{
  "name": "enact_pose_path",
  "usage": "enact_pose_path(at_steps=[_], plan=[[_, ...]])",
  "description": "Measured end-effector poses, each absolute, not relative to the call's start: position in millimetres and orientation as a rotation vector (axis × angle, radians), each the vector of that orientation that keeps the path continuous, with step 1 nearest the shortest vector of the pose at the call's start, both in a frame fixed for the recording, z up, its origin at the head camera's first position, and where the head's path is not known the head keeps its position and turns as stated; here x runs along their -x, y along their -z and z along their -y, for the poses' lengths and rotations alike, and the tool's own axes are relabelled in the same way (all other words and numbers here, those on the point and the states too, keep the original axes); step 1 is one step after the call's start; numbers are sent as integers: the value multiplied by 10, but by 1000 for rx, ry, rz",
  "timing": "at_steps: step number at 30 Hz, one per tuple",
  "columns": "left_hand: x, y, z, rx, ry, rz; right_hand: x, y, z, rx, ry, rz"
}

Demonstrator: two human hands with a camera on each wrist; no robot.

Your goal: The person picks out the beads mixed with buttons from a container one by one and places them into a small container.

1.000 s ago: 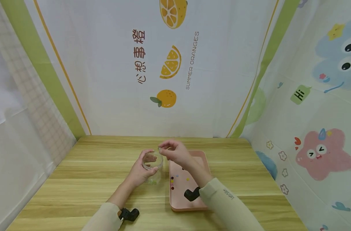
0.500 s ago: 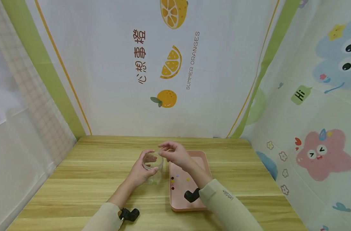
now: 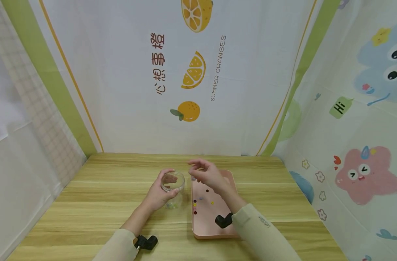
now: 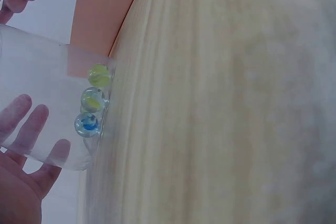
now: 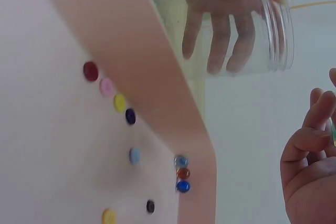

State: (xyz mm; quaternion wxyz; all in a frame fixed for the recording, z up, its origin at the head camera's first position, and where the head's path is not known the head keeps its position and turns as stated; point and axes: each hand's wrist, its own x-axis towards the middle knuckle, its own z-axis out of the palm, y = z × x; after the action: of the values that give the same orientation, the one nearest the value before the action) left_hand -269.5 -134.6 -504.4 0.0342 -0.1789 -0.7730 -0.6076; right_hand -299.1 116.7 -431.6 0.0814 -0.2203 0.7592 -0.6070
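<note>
My left hand (image 3: 160, 192) grips a clear, open-topped jar (image 3: 180, 197) from its left side, the thumb near the rim. Several glass marbles (image 4: 93, 99), with yellow-green and blue swirls, lie at the bottom of the jar in the left wrist view. To the right of the jar's mouth, my right hand (image 3: 206, 175) hangs over the far end of a pink tray (image 3: 215, 226), fingers loosely bent and apart from the jar. Below it, blue and reddish-brown marbles (image 5: 182, 173) sit against the tray's wall in the right wrist view.
Small round buttons, among them a dark red one (image 5: 91, 71), a pink one (image 5: 106, 86) and a yellow one (image 5: 119, 103), lie scattered in the tray. The wooden table (image 3: 120, 181) meets a white printed cloth (image 3: 136, 127) at the back.
My right hand was at the jar's rim with its fingertips together; it has moved right, over the tray. A bluish marble now shows at the jar's bottom. The left hand and jar stayed put.
</note>
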Motion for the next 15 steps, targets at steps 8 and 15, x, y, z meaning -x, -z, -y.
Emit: enact_pose_path(at_steps=[8, 15], plan=[[2696, 5044, 1352, 560, 1889, 2370, 3028, 4383, -1316, 625, 1838, -2289], [2699, 5056, 1349, 567, 1874, 2362, 3092, 4466, -1451, 577, 1814, -2355]])
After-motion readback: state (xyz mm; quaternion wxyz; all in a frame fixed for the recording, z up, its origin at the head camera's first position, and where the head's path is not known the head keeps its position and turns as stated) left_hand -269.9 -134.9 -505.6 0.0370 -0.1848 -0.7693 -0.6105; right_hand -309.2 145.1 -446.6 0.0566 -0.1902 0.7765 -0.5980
